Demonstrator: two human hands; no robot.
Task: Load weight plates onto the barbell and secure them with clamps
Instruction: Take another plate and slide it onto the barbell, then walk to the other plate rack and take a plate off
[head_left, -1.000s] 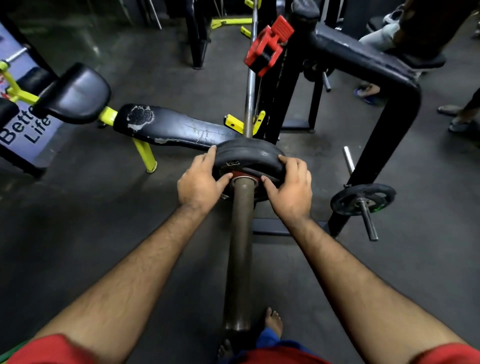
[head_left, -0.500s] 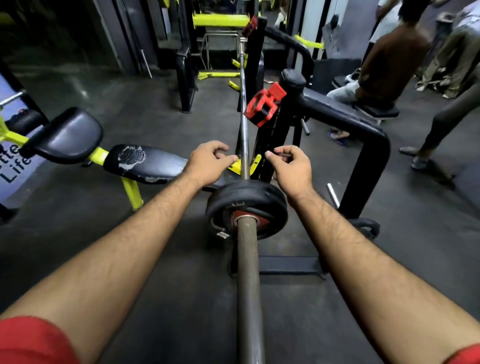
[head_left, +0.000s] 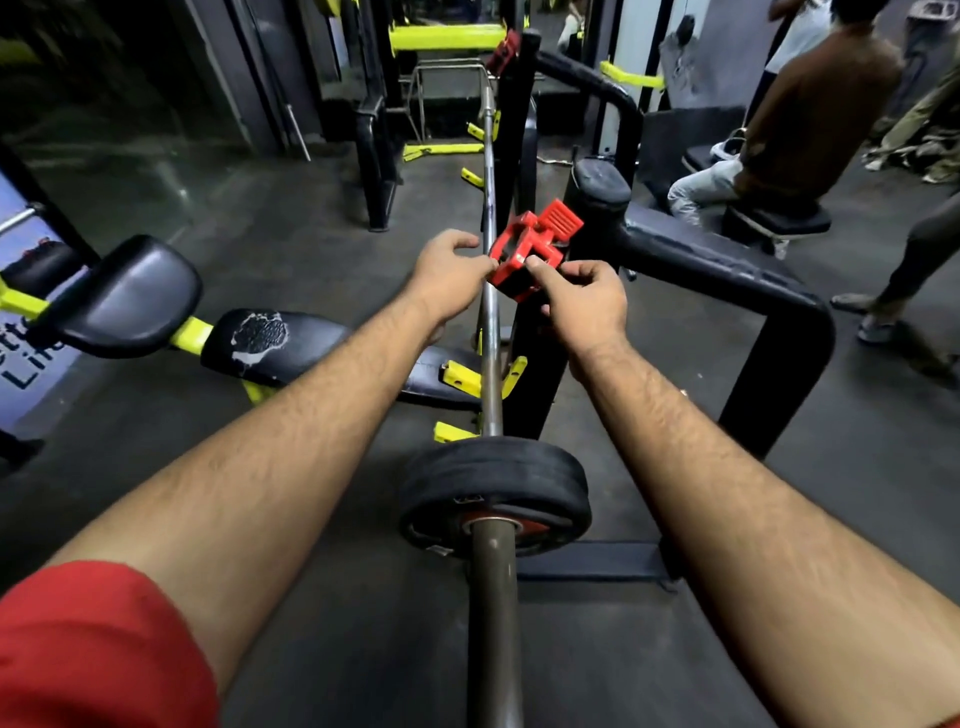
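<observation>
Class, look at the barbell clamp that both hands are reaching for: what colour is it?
The clamp is bright red with a black inner lining, seen clearly in the head view.

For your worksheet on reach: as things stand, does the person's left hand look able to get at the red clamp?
Probably yes. The left hand is open right beside the red clamp, fingertips almost touching it, with nothing between them. The right hand already pinches its lower edge.

Barbell (head_left: 490, 332) is lying in the rack's yellow hooks, running straight away from the camera; near sleeve is bare steel. Black weight plates (head_left: 493, 486) are sitting upright on that sleeve, red hub showing, pushed up toward the collar. Red plastic clamp (head_left: 530, 248) is sitting up at the rack upright just right of the bar, lever flipped open, tilted, not on the sleeve.
</observation>
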